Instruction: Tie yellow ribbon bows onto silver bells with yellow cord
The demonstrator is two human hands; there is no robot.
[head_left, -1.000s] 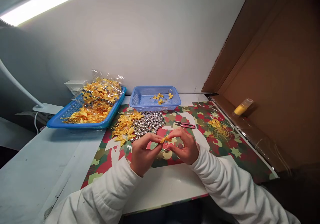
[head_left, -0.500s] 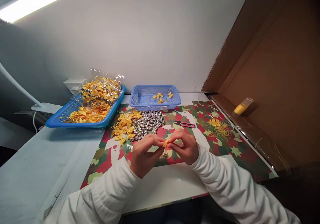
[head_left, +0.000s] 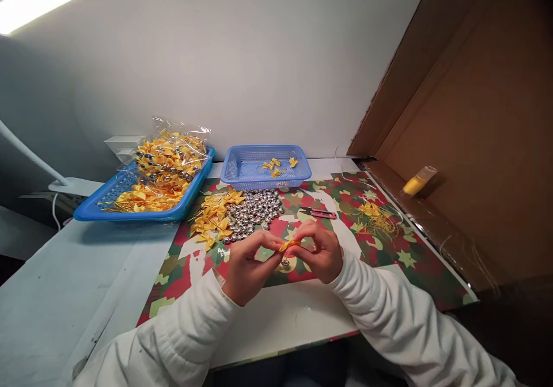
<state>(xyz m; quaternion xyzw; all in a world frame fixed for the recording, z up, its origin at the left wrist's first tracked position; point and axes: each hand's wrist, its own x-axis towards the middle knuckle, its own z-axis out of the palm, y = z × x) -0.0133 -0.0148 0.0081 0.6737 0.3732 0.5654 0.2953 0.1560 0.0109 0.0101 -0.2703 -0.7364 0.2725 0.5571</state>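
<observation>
Between my two hands is a small yellow ribbon bow (head_left: 288, 245), held above the patterned mat. My left hand (head_left: 253, 266) pinches its left side with thumb and forefinger. On the other side, my right hand (head_left: 318, 251) grips the bow the same way. A silver bell (head_left: 285, 263) shows just below the bow; whether it hangs from it I cannot tell. Beyond my left hand lie a heap of silver bells (head_left: 254, 211) and a pile of yellow bows (head_left: 213, 214). Red-handled thread snips (head_left: 318, 213) rest past my right hand.
A blue basket (head_left: 129, 217) full of bows and bells, partly bagged, stands at left. A smaller blue basket (head_left: 266, 181) at the back holds several bows. Yellow cords (head_left: 378, 219) lie at right, near a yellow-filled tube (head_left: 419, 181) by the cardboard wall (head_left: 470, 116).
The bow between my fingers now looks wider and more spread out. My hands stay in nearly the same place, and the view has shifted slightly.
</observation>
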